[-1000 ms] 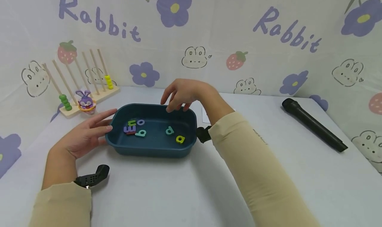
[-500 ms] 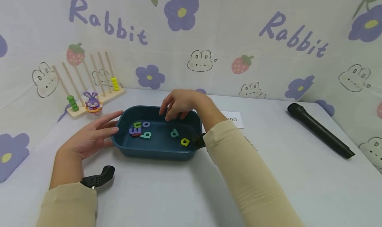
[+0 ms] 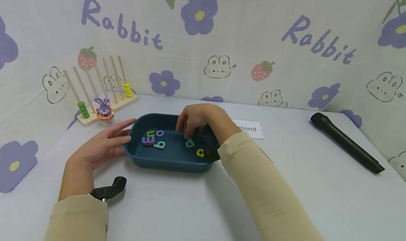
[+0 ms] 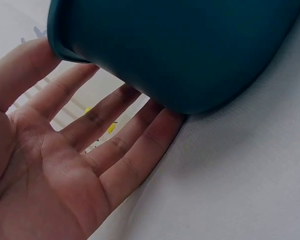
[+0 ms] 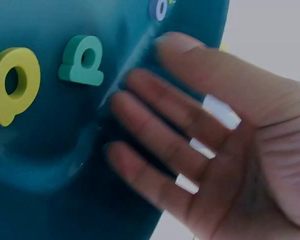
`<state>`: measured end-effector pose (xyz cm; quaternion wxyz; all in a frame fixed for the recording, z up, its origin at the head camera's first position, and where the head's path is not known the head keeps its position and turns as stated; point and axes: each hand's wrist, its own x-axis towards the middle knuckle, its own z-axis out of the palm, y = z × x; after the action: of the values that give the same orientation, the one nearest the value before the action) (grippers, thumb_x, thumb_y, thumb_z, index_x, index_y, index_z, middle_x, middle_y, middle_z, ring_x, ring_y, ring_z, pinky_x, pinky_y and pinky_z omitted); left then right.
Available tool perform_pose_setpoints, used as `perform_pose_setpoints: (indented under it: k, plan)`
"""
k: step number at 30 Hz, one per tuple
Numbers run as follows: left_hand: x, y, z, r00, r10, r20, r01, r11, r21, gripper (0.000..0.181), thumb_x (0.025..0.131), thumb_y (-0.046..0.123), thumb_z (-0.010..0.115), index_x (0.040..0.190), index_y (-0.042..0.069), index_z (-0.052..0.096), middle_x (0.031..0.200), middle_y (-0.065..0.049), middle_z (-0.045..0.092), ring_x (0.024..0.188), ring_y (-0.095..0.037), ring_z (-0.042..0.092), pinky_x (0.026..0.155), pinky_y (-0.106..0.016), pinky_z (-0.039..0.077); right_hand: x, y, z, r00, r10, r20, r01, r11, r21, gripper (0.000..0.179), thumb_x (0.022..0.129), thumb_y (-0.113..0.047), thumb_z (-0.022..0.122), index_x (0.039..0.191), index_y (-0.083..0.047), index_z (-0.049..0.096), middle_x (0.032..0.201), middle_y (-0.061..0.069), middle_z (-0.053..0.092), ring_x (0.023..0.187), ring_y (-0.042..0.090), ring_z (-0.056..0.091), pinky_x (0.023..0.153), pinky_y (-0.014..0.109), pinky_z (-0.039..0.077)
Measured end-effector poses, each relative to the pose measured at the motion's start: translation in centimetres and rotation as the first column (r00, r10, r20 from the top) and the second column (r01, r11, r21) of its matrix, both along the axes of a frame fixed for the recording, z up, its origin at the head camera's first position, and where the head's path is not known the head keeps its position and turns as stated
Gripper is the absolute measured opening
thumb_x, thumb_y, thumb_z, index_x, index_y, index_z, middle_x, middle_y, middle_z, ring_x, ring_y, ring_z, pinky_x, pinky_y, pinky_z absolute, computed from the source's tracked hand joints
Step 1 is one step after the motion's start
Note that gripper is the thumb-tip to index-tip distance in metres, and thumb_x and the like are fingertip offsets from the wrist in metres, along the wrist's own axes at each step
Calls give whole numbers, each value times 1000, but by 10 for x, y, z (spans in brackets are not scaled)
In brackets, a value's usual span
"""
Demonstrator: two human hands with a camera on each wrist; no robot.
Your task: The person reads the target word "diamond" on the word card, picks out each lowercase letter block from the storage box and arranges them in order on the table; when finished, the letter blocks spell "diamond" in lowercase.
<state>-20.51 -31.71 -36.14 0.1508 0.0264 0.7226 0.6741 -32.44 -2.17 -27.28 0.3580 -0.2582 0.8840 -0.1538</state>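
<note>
A dark teal plastic tub stands on the white table with several small letters in it. On its left side are a purple letter, a light green one and a teal one. Toward the right lie another teal letter and a yellow letter. My left hand rests its extended fingers against the tub's left end, its palm visible in the left wrist view. My right hand reaches down inside the tub's far side, fingers loosely bent above the teal letter, with nothing between them.
Behind the right wrist lies a white card, partly hidden, with "mond" readable. A black microphone lies at the right. A wooden bead rack and a purple rabbit figure stand at the back left. A printed curtain closes off the back.
My right hand has lowered from over the far rim into the tub, toward the teal letter. The left hand stays at the tub's end. The head view has shifted, bringing the white card into sight.
</note>
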Motion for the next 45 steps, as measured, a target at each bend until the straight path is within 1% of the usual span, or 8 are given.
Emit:
perform_pose_setpoints:
  k: [6,12,17,20,25,31,36,45]
  plan:
    - [0,1,-1,1000,5,11,-5,1000,13,67,106,25,59,164,33,27,174,-9,16,146,-28,37,96,-28,57,4,3,-6,1000,-3,-2,3,995,95,32,88,-5,79,115,-23,78,121,2,69,114,23,64,103,41,55]
    - [1,1,-1,1000,11,15,-11,1000,20,68,106,26,60,164,34,27,174,-10,14,150,-32,33,96,-27,57,8,2,-7,999,37,-32,-31,984,174,32,88,-3,79,111,-25,78,116,5,68,103,23,64,98,39,56]
    - [2,1,0,1000,14,18,-14,1000,22,68,106,25,59,165,33,26,174,-10,13,152,-34,31,96,-27,57,13,0,-8,995,75,-59,-59,969,239,32,88,-4,79,110,-26,77,116,5,65,95,21,61,94,38,56]
    - [2,1,0,1000,13,18,-13,1000,22,68,106,26,60,165,33,26,174,-10,13,150,-33,33,96,-27,57,12,-1,-8,996,75,-56,-58,965,257,31,88,-4,79,109,-27,77,114,6,65,94,21,61,93,38,56]
    - [2,1,1,1000,7,17,-8,1000,27,68,106,25,59,165,33,26,174,-10,15,146,-27,38,97,-27,57,8,-1,-10,996,73,-45,-58,960,274,28,88,-8,80,108,-28,76,112,6,68,102,24,65,94,39,57]
    - [2,1,0,1000,5,14,-5,1000,26,68,106,24,59,165,33,27,174,-10,15,146,-27,38,97,-28,57,5,-4,-14,996,82,-39,-68,961,268,24,86,-11,84,104,-25,76,111,6,69,102,23,66,94,39,57]
    - [2,-1,0,1000,-3,12,3,1000,23,68,106,24,60,164,33,27,173,-10,17,146,-28,37,97,-28,56,5,-9,-15,994,96,-55,-77,957,279,20,85,-11,84,100,-22,76,109,6,70,101,23,65,92,40,57]
    - [1,-1,0,1000,-4,7,4,1000,23,68,105,24,61,164,33,28,171,-10,22,145,-28,39,97,-29,57,6,-19,-14,984,150,-98,-109,935,336,16,85,-11,84,97,-18,76,106,4,72,99,22,68,84,35,56]
